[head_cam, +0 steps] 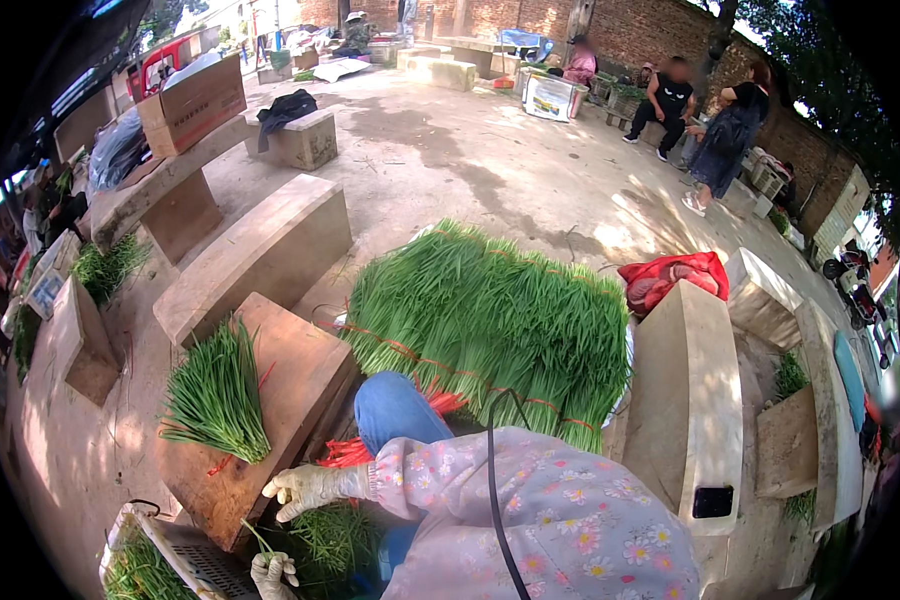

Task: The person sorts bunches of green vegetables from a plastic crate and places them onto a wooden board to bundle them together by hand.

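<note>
My right hand (311, 491), in a pale glove, reaches out beside the edge of a wooden board (300, 349), its fingers apart and nothing seen in them. Lower down, my gloved left hand (274, 576) pinches a few thin green stems (256, 536); the picture's rim cuts off part of it. A loose bunch of garlic chives (221, 394) lies on the board, with a red tie strip (220, 466) by its cut ends. Below my hands is a heap of green trimmings (330, 544). Red tie strips (345, 453) lie near my knee.
Tied garlic chive bundles (487, 322) stand packed ahead. A plastic crate (202, 559) with greens is at lower left. Stone benches (259, 255) flank me; a phone (712, 502) lies on the right one (709, 420). A red bag (675, 279) sits beyond. People are farther off.
</note>
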